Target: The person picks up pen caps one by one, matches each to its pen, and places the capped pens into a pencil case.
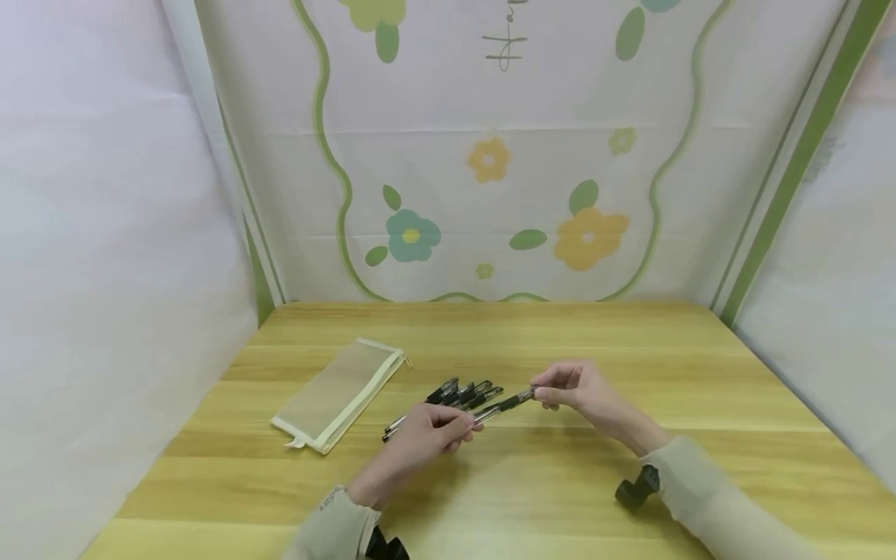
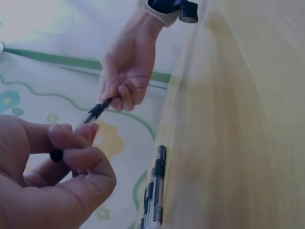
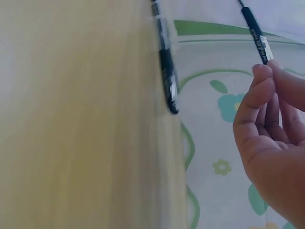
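A clear-barrelled pen (image 1: 514, 401) with a black grip spans the gap between both hands above the table. My left hand (image 1: 427, 434) pinches its lower left end between thumb and fingers; in the left wrist view a round black tip (image 2: 56, 155) pokes out from that grasp. The upper right end of the pen (image 3: 259, 38) is pinched by the thumb and fingertips of my right hand (image 1: 577, 391). Just behind the left hand, several similar pens (image 1: 465, 395) lie in a loose bunch on the table, partly hidden by that hand.
A flat, pale mesh zip pouch (image 1: 332, 389) lies to the left of the pens on the wooden table (image 1: 560, 498). White cloth panels with printed flowers (image 1: 591, 237) rise behind the table and along both sides. Each wrist carries a black camera (image 1: 638, 488).
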Available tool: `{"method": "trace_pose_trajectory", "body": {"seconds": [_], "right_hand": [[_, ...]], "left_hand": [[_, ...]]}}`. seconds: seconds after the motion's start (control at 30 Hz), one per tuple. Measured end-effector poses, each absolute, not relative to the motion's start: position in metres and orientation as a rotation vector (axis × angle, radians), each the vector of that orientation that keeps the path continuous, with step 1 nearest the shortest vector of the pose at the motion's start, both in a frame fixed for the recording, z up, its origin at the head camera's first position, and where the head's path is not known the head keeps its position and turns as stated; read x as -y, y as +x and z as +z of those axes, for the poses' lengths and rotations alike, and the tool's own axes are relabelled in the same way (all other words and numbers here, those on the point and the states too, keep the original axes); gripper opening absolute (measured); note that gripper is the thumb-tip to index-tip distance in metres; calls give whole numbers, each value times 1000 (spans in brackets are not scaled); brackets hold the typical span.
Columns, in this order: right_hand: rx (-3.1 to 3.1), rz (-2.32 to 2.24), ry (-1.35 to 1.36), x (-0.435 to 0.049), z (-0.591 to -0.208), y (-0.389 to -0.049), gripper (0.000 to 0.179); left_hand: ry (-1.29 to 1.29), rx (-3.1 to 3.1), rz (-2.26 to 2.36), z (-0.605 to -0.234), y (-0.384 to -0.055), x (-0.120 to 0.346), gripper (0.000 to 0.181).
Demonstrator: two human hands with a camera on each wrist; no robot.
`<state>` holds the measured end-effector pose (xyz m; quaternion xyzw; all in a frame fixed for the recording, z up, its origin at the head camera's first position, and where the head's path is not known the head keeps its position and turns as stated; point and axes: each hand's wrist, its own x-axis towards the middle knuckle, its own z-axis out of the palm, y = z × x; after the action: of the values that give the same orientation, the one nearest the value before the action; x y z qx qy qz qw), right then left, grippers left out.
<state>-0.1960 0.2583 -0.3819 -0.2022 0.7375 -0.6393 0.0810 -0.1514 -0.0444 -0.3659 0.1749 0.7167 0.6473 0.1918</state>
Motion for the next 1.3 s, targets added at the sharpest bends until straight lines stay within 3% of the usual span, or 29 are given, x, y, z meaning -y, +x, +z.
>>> {"method": "trace_pose_trajectory", "body": {"seconds": [0.47, 1.3], "right_hand": [[-2225, -1620, -672, -292, -367, -227, 23], [-2307, -1372, -413, -306, -378, -243, 20]], "left_hand": [[517, -1854, 1830, -369, -152, 38, 27], [29, -1905, 1820, -388, -159, 1, 12]]}}
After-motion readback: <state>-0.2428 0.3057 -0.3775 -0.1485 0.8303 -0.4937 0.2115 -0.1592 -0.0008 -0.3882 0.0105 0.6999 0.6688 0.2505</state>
